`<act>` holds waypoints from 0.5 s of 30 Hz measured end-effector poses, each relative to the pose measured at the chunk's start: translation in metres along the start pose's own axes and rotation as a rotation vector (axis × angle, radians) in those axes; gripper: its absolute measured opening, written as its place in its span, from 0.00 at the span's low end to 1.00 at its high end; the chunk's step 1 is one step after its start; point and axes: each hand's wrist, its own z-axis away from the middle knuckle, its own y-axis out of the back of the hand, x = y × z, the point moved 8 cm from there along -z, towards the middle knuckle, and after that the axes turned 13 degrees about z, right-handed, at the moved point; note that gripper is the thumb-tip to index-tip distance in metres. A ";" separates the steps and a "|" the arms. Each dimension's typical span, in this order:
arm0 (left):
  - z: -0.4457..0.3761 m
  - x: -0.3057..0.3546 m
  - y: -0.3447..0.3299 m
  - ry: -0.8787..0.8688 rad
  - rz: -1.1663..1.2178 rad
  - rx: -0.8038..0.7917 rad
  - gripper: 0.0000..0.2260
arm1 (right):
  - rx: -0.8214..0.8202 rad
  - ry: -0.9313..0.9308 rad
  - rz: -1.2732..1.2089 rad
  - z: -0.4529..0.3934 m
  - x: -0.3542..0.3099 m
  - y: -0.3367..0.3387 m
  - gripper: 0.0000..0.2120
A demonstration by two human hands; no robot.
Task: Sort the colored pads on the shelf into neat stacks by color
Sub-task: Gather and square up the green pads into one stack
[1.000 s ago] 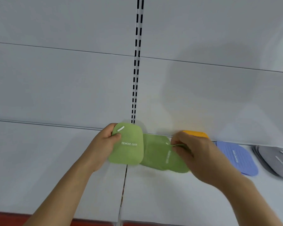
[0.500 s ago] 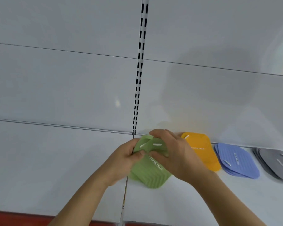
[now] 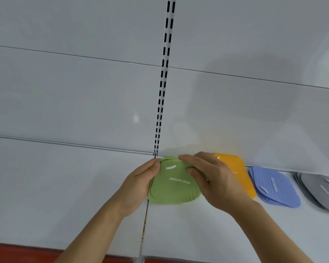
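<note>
On shelf (image 3: 198, 234), both hands grip green pads (image 3: 174, 188), orange pad (image 3: 239, 175) part hidden.

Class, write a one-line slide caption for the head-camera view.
Both hands, left and right, square up green pads beside orange, blue and grey stacks.

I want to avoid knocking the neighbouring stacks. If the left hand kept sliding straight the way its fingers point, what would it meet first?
The left hand points right, along the shelf, already against the green pads. Past them, the right hand likely comes first, then the orange pad; depth is unclear.
</note>
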 end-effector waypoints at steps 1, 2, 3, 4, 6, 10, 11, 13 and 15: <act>0.000 -0.003 0.001 0.006 0.036 -0.009 0.16 | -0.019 0.000 -0.002 0.001 0.001 -0.004 0.16; 0.002 -0.005 0.001 0.015 0.058 -0.026 0.16 | -0.029 -0.005 -0.001 0.003 0.002 -0.008 0.16; 0.003 -0.008 0.001 0.021 0.061 -0.044 0.17 | -0.028 -0.014 0.002 0.006 0.002 -0.011 0.16; 0.005 -0.009 0.001 0.016 0.026 -0.056 0.18 | -0.018 -0.033 0.005 0.010 0.002 -0.014 0.17; 0.008 -0.007 0.000 -0.043 -0.147 -0.060 0.16 | 0.023 -0.094 0.003 0.015 0.000 -0.017 0.16; 0.010 -0.003 -0.005 -0.163 -0.346 -0.011 0.11 | 0.136 -0.114 0.010 0.020 -0.018 -0.019 0.15; 0.011 -0.002 -0.004 -0.183 -0.359 0.001 0.10 | 0.157 -0.121 0.019 0.021 -0.021 -0.018 0.15; 0.013 0.002 -0.003 -0.221 -0.378 0.016 0.09 | 0.181 -0.161 0.057 0.023 -0.018 -0.014 0.17; 0.016 0.005 -0.001 -0.242 -0.377 0.021 0.08 | 0.150 -0.225 0.043 0.025 -0.007 -0.014 0.22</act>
